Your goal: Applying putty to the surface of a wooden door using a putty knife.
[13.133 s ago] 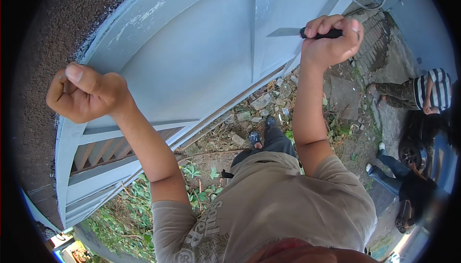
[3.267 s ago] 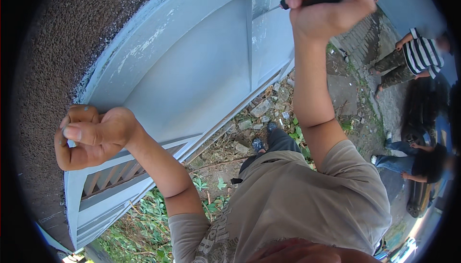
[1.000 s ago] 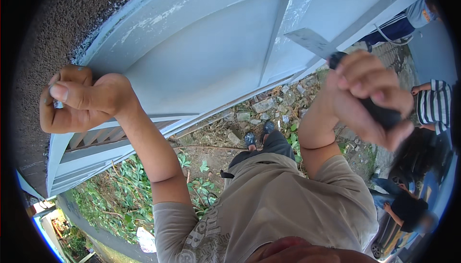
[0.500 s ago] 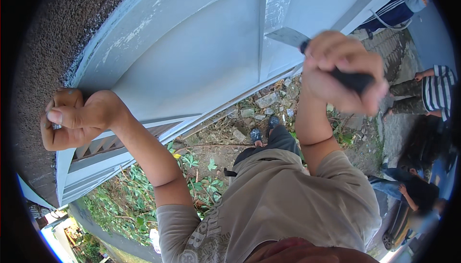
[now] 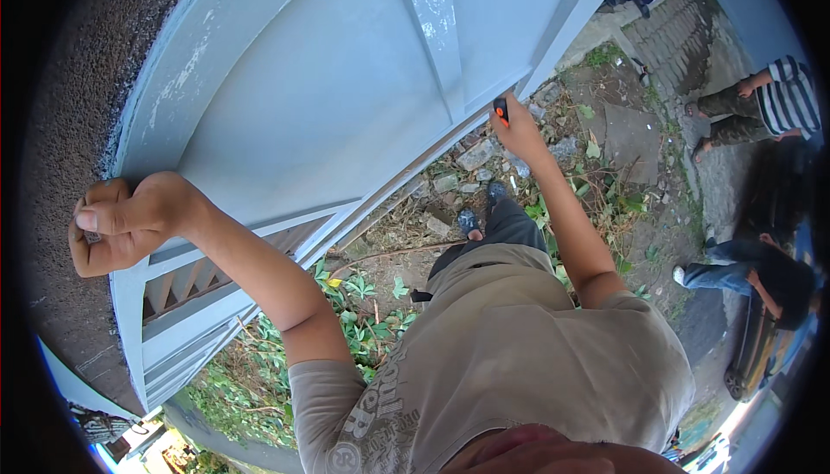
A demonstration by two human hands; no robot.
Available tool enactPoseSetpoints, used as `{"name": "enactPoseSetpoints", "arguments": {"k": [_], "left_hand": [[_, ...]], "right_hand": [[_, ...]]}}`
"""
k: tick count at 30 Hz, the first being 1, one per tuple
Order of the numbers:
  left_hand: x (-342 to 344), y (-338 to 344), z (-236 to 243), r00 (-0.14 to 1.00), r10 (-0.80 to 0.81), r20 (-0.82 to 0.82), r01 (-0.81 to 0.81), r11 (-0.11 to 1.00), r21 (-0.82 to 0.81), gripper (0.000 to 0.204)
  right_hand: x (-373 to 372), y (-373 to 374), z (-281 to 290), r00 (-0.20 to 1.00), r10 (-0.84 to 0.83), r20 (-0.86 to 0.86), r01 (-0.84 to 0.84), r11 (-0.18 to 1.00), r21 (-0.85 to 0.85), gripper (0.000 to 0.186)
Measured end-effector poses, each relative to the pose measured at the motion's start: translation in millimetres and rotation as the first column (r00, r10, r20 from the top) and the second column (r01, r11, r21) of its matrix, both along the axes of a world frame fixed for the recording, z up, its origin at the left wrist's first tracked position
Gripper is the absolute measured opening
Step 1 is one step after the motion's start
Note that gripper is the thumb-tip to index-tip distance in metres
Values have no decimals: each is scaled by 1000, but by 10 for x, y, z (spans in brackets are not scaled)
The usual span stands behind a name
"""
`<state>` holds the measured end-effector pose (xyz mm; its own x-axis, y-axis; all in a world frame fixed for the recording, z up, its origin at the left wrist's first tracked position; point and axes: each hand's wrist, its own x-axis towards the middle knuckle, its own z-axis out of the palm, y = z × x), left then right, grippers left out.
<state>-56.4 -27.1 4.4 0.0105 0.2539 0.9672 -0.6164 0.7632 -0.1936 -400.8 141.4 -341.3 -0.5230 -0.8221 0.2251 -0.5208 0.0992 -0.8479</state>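
Here, the right hand (image 5: 523, 134) grips and mostly hides the scraper (image 5: 501, 112), blade unseen; the left hand (image 5: 121, 227) curls closed.

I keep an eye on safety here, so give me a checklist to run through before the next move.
1. Right hand closed around the black-and-orange handle: ok.
2. Blade clear of the fingers: cannot tell; no blade shows.
3. Left hand well apart from the handle: ok.
4. Left hand empty: cannot tell; its curled fingers hide the palm.
5. Ground near the shoes free of clutter: not ok; rubble lies there.
6. Person in the striped shirt standing well away: ok.
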Motion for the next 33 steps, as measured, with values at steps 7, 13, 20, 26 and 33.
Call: {"name": "enactPoseSetpoints", "arguments": {"k": [7,13,20,26,33], "left_hand": [[56,-19,16,1000,16,23,-15,999,-49,28],[17,8,9,1000,12,-17,-12,1000,-26,29],[41,-9,-35,998,45,-50,-44,999,19,28],[42,-48,-47,998,-32,-52,32,999,7,24],[54,-58,-117,996,-81,-46,83,996,38,20]], "right_hand": [[-143,637,275,985,87,146,-106,986,127,36],[-227,1209,134,956,36,292,-111,963,244,33],[534,1861,-887,574,-36,818,-451,820,353,28],[426,1645,-378,859,12,512,-113,979,167,39],[-330,1585,550,923,32,384,-60,996,62,41]]}}
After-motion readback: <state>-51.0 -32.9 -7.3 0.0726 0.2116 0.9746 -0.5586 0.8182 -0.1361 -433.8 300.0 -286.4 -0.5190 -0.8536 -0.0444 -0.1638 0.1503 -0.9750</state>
